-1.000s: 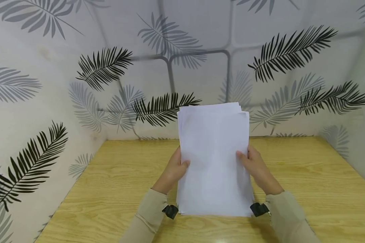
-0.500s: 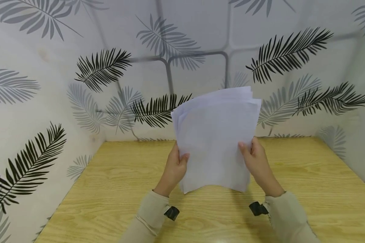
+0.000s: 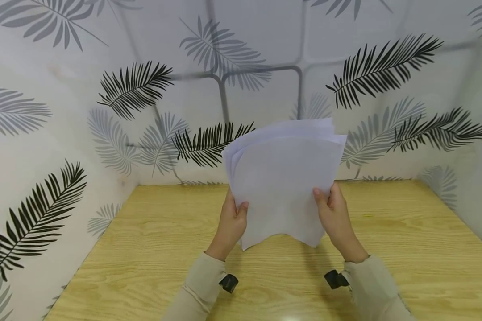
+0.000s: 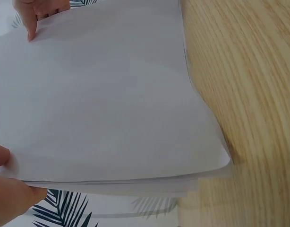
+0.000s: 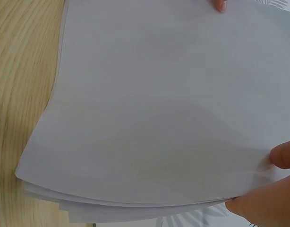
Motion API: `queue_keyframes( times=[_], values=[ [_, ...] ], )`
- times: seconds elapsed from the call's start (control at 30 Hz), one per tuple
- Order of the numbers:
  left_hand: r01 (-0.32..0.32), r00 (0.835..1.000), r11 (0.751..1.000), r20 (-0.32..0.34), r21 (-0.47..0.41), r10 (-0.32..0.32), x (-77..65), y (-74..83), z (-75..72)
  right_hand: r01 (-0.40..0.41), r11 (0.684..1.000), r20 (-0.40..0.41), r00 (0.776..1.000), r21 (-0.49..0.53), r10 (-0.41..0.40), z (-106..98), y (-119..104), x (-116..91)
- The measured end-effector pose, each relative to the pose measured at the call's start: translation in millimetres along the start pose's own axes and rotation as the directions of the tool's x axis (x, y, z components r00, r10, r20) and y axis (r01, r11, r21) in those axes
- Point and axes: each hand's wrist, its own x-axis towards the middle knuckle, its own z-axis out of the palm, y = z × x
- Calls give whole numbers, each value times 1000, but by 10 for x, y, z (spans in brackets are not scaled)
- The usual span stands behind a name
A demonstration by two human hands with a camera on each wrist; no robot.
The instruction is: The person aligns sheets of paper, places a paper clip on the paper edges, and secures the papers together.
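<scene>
Both hands hold a stack of white paper sheets (image 3: pixel 283 178) raised in front of the wall, its lower edge arched. My left hand (image 3: pixel 232 223) grips the left side, thumb on the front sheet and fingers behind. On the opposite side my right hand (image 3: pixel 337 218) pinches the stack the same way. At the top, the sheets fan apart unevenly. Along the near edge in the left wrist view, the layered sheets (image 4: pixel 135 187) show slightly offset. In the right wrist view, several sheet corners (image 5: pixel 46 191) stick out past one another.
A light wood-grain table (image 3: pixel 152 249) spreads below the hands. Behind it stands a pale wall (image 3: pixel 257 102) printed with grey and black leaves. A small yellow mark (image 3: pixel 368 216) lies on the table at right. Black wrist devices (image 3: pixel 229 282) sit at the sleeve cuffs.
The stack has risen off the table, its lower edge moving up and bowing into an arch. Its top sheets have spread apart. Both hands keep their grip.
</scene>
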Motion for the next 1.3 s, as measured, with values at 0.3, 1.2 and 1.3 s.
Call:
queue_keyframes(
  times=[0.3, 1.2, 1.3],
  values=[
    [47, 999, 998, 7, -29, -47, -14, -51, 7, -95, 994, 37, 995, 45, 94, 11, 28, -13],
    [242, 970, 968, -7, -63, -243, -49, -176, 100, -177, 984, 143, 975, 28, 172, -11, 245, -8],
    [290, 956, 956, -30, -42, -292, -50, -195, 116, -203, 978, 185, 964, 44, 192, -19, 301, -13]
  ],
)
